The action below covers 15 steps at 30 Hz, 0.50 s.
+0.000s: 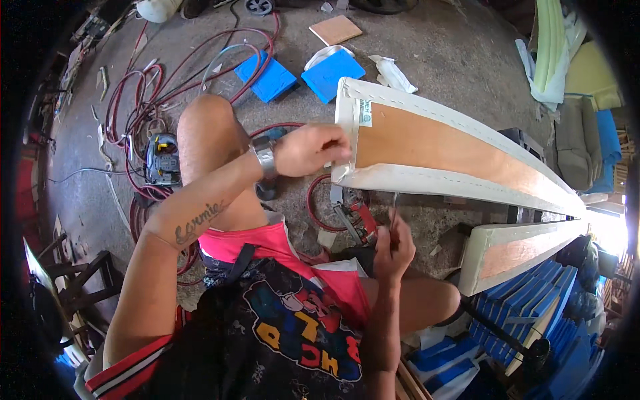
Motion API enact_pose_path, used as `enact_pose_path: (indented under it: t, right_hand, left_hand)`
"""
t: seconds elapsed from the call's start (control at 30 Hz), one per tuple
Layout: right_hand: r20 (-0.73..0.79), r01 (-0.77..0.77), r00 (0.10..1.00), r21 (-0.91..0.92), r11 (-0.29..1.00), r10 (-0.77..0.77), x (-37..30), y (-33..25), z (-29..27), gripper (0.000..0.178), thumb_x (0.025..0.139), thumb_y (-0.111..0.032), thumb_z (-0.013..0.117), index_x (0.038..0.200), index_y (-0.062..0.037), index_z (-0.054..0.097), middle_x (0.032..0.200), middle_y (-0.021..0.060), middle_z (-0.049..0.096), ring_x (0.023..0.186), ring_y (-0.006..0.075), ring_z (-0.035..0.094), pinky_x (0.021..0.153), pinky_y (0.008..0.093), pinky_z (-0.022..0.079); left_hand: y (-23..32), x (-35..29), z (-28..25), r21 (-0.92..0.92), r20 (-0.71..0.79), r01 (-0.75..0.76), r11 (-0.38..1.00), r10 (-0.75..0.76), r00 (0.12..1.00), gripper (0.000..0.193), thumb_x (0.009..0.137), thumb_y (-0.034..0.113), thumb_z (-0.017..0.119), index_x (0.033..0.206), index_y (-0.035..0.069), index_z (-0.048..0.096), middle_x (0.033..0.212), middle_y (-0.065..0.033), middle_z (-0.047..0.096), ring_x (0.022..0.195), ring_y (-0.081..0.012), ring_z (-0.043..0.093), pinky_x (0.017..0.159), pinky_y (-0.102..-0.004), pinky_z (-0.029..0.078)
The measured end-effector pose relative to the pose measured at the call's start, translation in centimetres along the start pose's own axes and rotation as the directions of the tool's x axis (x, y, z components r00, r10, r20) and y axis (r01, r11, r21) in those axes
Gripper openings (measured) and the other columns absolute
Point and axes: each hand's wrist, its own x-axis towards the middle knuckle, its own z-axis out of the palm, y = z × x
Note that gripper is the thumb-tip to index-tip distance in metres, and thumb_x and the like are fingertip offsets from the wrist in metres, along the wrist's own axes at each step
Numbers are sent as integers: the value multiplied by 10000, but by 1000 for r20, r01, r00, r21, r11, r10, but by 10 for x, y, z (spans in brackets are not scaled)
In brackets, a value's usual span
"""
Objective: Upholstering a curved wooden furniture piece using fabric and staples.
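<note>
A long upholstered panel (427,140) extends from my hands toward the far right, with bare brown board in the middle and white covering folded around its edges. Rows of staples run along the folded border. My left hand (312,150) is closed at the panel's near end, its curled fingers touching the white edge; what they pinch is too small to make out. Below the panel's lower edge, my right hand (395,248) is closed around a thin metal tool (396,200) pointing upward. A red staple gun (362,223) lies left of that hand, between my legs.
A second white-edged panel (497,257) sits at the right, above stacked blue pieces (527,300). Tangled red hoses (130,113) and a compressor-like machine (162,159) occupy the left floor. Blue pads (333,73) and a tan board (335,31) lie ahead.
</note>
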Motion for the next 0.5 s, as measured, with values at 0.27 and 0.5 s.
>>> enact_pose_path:
  t: [0.27,0.5]
  right_hand:
    - [375,-203,888,-201,958,267,79,-50,37,208,815,-116,694,937,0,573,567,110,500,532,102,455,494,291,399]
    - [246,-321,933,242,916,262,25,0,48,155,840,-79,671,792,-12,540,601,-30,482,569,52,379,506,231,343]
  left_hand:
    - [3,-17,-10,342,24,-285,895,295,955,510,659,26,652,1155,129,587,1246,-100,497,995,-290,494,963,-398,409]
    - [22,14,-18,464,458,-497,733,282,843,532,604,95,639,1126,191,611,1110,-36,541,995,-263,500,862,-401,451]
